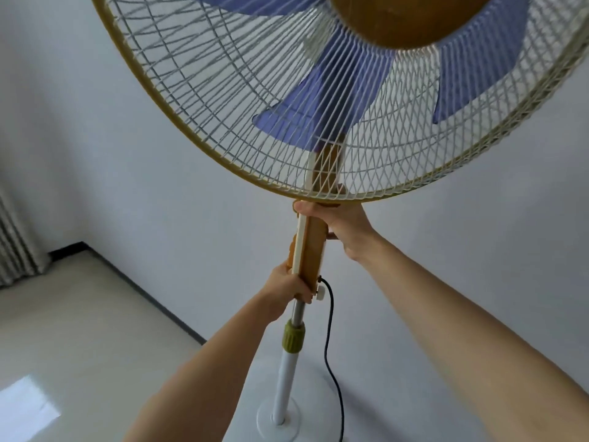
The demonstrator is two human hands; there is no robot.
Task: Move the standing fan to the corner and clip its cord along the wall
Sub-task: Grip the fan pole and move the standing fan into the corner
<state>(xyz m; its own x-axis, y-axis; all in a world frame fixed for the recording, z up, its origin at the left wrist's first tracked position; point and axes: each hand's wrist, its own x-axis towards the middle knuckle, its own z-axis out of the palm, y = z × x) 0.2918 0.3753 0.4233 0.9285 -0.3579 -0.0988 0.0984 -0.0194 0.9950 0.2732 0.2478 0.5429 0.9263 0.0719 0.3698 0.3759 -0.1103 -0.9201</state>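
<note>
The standing fan (350, 100) fills the upper view: a white wire cage with a mustard rim, blue blades and a mustard hub. Its mustard control column (310, 247) runs down to a metal pole with an olive collar (292, 338) and a white tube on a round white base (280, 422). My right hand (338, 224) grips the top of the column just under the cage. My left hand (290, 282) grips the column's lower end. A black cord (330, 339) leaves the column near my left hand and hangs down past the base.
A white wall (159, 154) stands behind the fan, meeting the pale floor (79, 330) along a dark skirting line. A grey pleated curtain (16, 244) hangs at the far left, next to the corner. A bright patch of light lies on the floor at lower left.
</note>
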